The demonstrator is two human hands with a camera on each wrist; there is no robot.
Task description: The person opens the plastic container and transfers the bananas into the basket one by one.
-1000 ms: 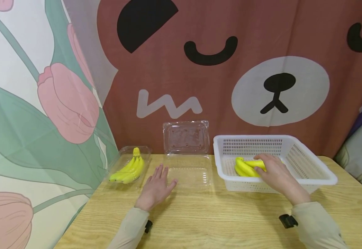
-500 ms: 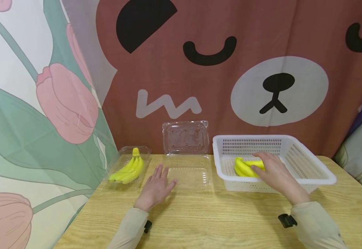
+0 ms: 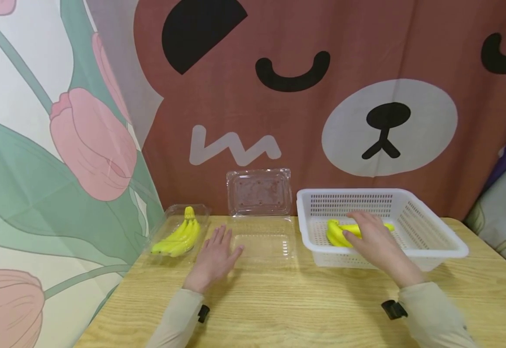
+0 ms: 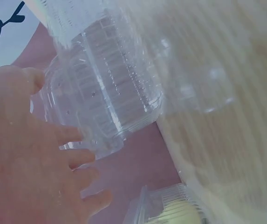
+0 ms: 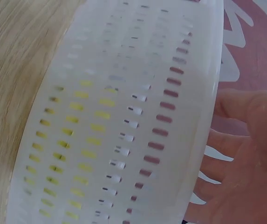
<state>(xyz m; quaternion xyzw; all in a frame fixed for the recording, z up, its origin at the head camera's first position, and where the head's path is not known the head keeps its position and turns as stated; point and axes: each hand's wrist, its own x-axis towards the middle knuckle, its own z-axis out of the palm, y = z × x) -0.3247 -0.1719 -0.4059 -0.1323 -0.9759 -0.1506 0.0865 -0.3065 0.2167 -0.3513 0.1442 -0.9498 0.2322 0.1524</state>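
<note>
At right, my loose-fingered right hand (image 3: 376, 244) edges left over bananas (image 3: 336, 237), still ungripped in the basket (image 3: 453, 252); centre-left, my left hand (image 3: 213, 258) spreads, empty.

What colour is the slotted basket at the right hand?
The basket is white, slightly translucent; the head view shows it best.

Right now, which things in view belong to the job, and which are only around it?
Likely the job:
yellow bananas beside the right grip
white basket
open clear container beside the left grip
banana bunch in the other container

Likely only background:
bear curtain
tulip curtain
</note>
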